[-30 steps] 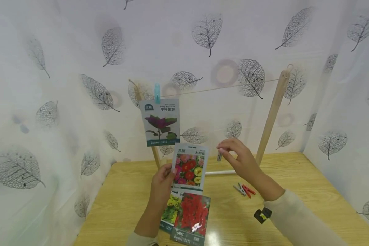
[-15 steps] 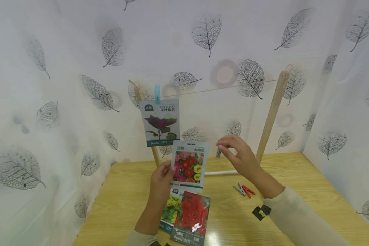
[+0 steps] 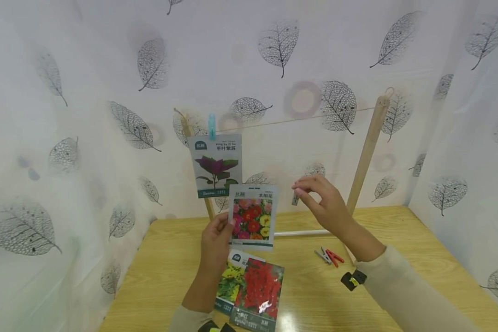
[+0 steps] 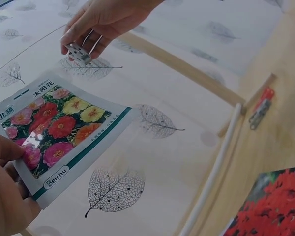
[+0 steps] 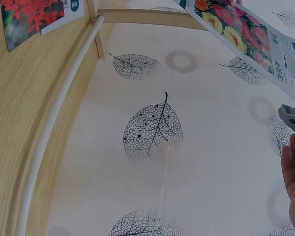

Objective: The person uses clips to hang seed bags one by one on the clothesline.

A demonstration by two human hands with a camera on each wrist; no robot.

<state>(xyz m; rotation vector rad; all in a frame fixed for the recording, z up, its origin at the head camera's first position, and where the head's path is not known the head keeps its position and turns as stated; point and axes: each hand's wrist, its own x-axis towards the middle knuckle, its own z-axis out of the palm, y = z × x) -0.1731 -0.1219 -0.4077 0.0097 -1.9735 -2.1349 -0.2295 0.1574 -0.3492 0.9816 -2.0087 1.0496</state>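
My left hand (image 3: 216,240) pinches the left edge of a seed packet (image 3: 252,216) printed with pink, red and yellow flowers, held up above the table. In the left wrist view the thumb lies on the front of that packet (image 4: 59,125). To its right, my right hand (image 3: 325,203) pinches a small grey clothespin (image 3: 295,198) between thumb and fingertips, apart from the packet. Behind and above, another seed packet (image 3: 216,166) with a purple-leaved plant hangs from a string (image 3: 282,122) by a light blue clothespin (image 3: 212,127).
A seed packet with red flowers (image 3: 259,295) overlaps one with yellow flowers (image 3: 230,281) on the wooden table (image 3: 162,276). Grey clothespins (image 3: 323,256) and red clothespins (image 3: 335,257) lie at right. The string runs between wooden posts (image 3: 367,157); a white rod (image 3: 300,233) crosses low between them.
My left hand has raised the flower packet and shifted it slightly left. My right hand has risen a little with the grey clothespin. The hanging packet stays in place.
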